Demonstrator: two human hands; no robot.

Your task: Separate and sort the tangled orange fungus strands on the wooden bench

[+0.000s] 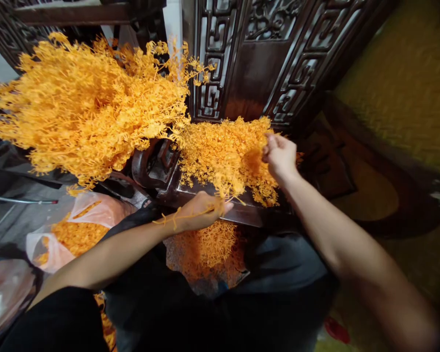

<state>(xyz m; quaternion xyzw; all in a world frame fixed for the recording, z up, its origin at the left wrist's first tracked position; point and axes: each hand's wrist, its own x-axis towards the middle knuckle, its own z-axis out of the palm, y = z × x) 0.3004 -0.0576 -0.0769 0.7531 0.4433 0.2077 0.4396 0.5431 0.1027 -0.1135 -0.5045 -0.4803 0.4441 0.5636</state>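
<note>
My left hand (201, 211) is closed around the stem of an orange-yellow sprig (229, 183). Its branching head points away from me, over the bench edge, and the stem end trails back along my wrist. My right hand (280, 154) is closed in a pinch at the right side of a pile of similar sprigs (220, 146). Whatever sits between those fingertips, if anything, is too small or blurred to name. The pile lies on a dark carved wooden bench (249, 213).
A large bushy bundle of sprigs (95, 107) rests at the upper left. Below it stands a plastic bag (106, 210) with orange pieces inside. Another bag of orange pieces (212, 244) is between my legs. The carved bench back (256, 68) rises behind the pile.
</note>
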